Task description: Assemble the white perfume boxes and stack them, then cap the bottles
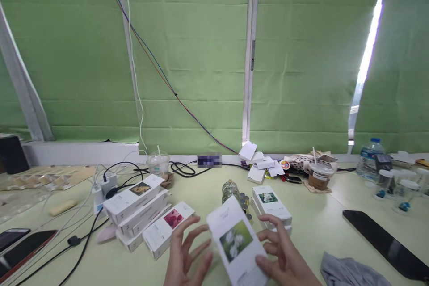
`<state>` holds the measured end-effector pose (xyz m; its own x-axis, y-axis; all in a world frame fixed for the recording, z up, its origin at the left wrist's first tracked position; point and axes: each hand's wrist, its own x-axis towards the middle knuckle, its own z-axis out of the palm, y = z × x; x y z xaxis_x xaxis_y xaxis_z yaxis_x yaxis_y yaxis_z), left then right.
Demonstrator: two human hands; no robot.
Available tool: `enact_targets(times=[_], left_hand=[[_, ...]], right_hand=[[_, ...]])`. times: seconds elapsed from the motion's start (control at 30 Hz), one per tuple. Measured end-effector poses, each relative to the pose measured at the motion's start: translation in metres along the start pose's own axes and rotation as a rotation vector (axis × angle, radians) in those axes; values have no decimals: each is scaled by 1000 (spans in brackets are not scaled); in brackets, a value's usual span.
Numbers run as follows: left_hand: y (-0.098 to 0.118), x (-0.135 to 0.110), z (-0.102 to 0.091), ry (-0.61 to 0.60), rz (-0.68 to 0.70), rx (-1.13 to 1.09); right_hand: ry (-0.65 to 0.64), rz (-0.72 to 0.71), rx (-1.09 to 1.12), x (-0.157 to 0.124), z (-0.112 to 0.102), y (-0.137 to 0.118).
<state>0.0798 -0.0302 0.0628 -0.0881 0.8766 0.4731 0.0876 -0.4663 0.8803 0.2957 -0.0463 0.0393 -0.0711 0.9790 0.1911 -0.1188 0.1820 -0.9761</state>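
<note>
Tilted up over the front of the table is a white box (236, 243) printed with white flowers on green. My right hand (279, 254) grips its right edge, thumb on the front face. To the left of the box, my left hand (191, 252) has its fingers apart and curved, holding nothing. Beyond my left hand lies a white box with a red picture (170, 228), beside a stack of white boxes (139, 203). Past my right hand are more white boxes with a white-flower picture (272, 205). A lidded glass jar (230, 191) stands behind the tilted box, with several coins (246, 203) nearby.
Cables and a white charger (103, 190) run across the left side, near phones (27, 250). Plastic drink cups (320, 174), a water bottle (370, 158) and small lidded containers (404, 194) stand at the back and right. A black flat object (385, 243) and grey cloth (351, 270) lie front right.
</note>
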Motion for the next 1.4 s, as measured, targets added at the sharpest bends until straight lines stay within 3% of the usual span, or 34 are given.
enact_targets(times=[0.07, 0.13, 0.27, 0.37, 0.47, 0.57, 0.67, 0.8, 0.97, 1.23, 1.33, 1.4], left_hand=[[-5, 11, -14, -23, 78, 212], [-17, 25, -35, -127, 158, 534], [-57, 48, -77, -262, 124, 1014], [-83, 50, -89, -294, 24, 1253], [-92, 49, -88, -316, -47, 1358], [-88, 51, -85, -373, -84, 1409], [-79, 55, -83, -391, -99, 1463], [-73, 57, -81, -383, -115, 1495], [-72, 58, -78, -378, -176, 1576], [-68, 58, -78, -378, -192, 1646], [-70, 57, -79, -389, -185, 1633], [-74, 57, -80, -370, -168, 1620]], right_hand=[[122, -6, 18, 3, -11, -15], [254, 23, -20, 10, -29, -30], [434, 82, -163, 31, -70, -41], [466, 103, -244, 47, -90, -30], [434, 116, -355, 58, -98, -18], [454, 125, -482, 60, -97, -16], [553, 90, -700, 52, -89, -19], [640, -117, -1119, 36, -71, -6], [596, -429, -1516, 28, -57, 29], [431, -843, -1796, 55, -47, 48], [415, -887, -1867, 65, -43, 57], [403, -830, -1908, 69, -44, 63]])
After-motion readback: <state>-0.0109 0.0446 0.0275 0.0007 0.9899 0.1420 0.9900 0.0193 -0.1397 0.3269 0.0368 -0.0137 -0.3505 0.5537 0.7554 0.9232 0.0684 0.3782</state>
